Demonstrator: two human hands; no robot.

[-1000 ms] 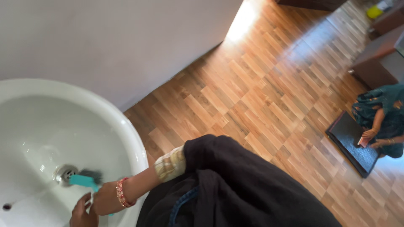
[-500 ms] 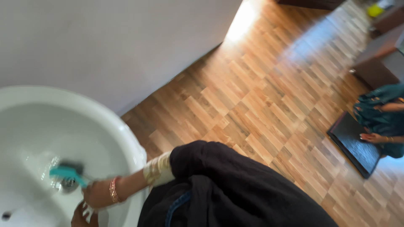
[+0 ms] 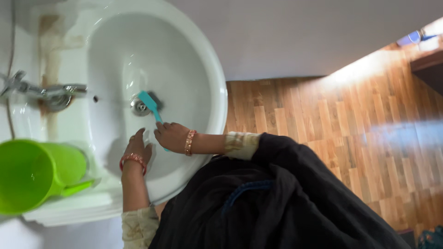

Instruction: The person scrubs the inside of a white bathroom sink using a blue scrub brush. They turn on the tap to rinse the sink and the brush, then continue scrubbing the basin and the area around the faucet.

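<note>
Right hand [image 3: 171, 137] grip holds teal brush [image 3: 150, 104], head at drain [image 3: 138, 107].

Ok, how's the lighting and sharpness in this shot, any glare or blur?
Head view: the sink and teal brush are fairly sharp; the wooden floor is smeared at right, with bright glare along the wall base; the right hand casts a soft shadow in the basin.

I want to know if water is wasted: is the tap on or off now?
Off, as far as visible: no stream falls from the tap into the basin, where the right hand holds the teal brush at the drain.
</note>
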